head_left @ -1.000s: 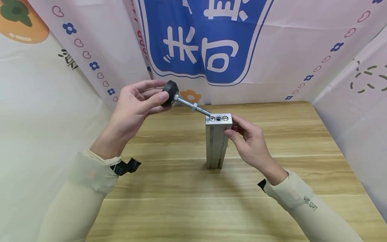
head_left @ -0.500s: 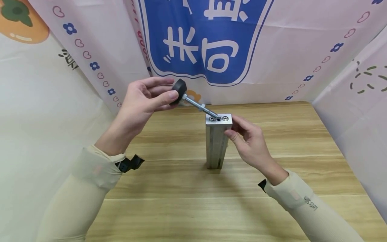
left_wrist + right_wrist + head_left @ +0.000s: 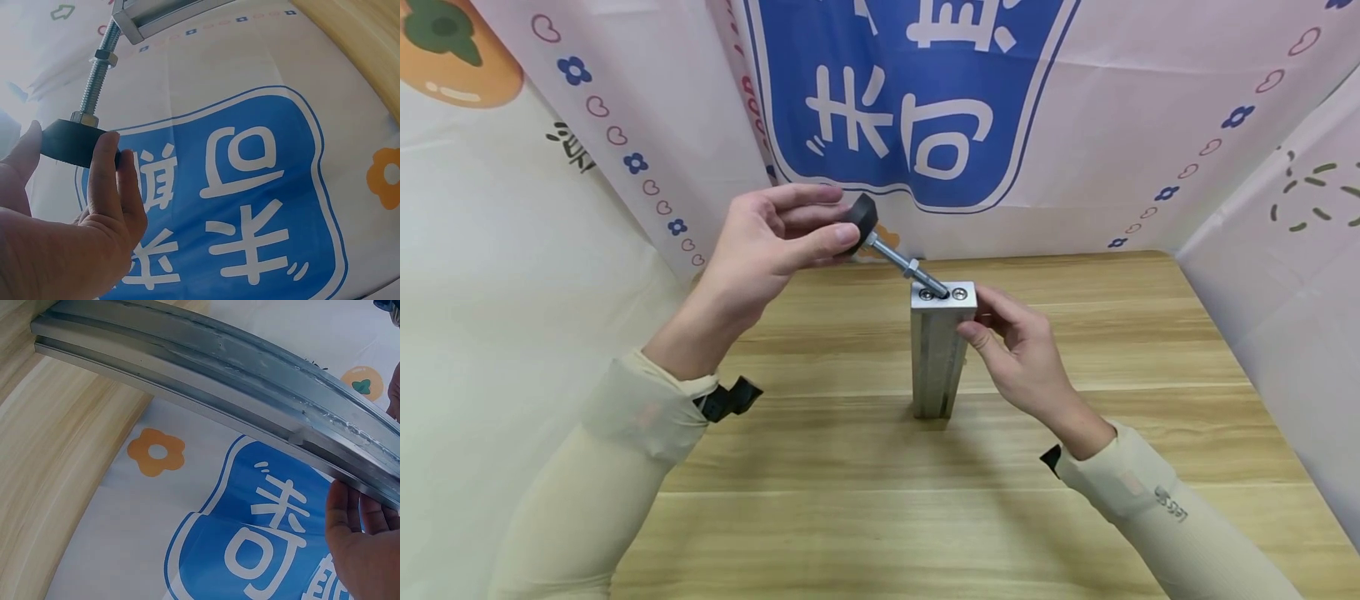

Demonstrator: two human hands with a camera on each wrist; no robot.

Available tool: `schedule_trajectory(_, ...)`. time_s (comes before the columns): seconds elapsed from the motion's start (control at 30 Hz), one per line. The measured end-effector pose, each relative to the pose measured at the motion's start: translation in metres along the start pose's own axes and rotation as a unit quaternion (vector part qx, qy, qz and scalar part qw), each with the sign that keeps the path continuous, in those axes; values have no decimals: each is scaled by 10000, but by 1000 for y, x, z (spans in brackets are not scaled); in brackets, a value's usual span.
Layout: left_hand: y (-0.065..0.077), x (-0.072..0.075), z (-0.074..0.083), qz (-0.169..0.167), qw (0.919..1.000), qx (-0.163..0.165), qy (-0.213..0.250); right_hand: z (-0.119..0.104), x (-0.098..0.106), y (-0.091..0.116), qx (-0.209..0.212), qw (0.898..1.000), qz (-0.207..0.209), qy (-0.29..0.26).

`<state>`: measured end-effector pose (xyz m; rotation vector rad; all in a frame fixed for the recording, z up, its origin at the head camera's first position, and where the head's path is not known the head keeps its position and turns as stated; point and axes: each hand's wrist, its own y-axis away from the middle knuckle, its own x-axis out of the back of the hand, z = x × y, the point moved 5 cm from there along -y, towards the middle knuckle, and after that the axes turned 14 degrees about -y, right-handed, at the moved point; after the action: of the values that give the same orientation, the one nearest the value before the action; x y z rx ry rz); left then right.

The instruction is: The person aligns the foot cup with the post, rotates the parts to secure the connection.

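My left hand point(image 3: 775, 246) pinches the black base of a leveling foot point(image 3: 862, 218) between thumb and fingers. Its threaded stud point(image 3: 95, 81) carries a hex nut point(image 3: 912, 268) partway along and slants down to the right. The stud's tip sits at the middle hole of the metal end plate point(image 3: 917, 300), between two screws, still tilted. That plate caps an aluminum profile point(image 3: 936, 358) standing upright on the table. My right hand point(image 3: 1018, 350) grips the profile near its top, thumb in front; in the right wrist view its fingers point(image 3: 340, 512) lie against the grooved side.
The wood-grain table point(image 3: 820, 500) ends at a printed cloth backdrop point(image 3: 1075, 167) with a blue panel. White cloth walls point(image 3: 490, 275) stand on the left and right. A small black camera point(image 3: 730, 400) is strapped to my left wrist.
My left hand has moved right with the leveling foot, bringing the stud tip from the plate's left edge to its middle hole. The right hand and the profile have stayed still.
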<state>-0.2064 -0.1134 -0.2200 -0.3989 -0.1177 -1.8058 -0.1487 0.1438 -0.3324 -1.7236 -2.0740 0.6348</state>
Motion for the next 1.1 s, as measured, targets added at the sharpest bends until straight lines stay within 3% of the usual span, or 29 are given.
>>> schedule_trajectory(0.57, -5, -6, 22, 18, 9960, -243, -858, -1, -1, 0, 7, 10000, -15, 12)
schedule_trajectory(1.1, -9, -14, 40, -9, 9933, -411, -1077, 0, 0, 1, 69, 10000, 4, 0)
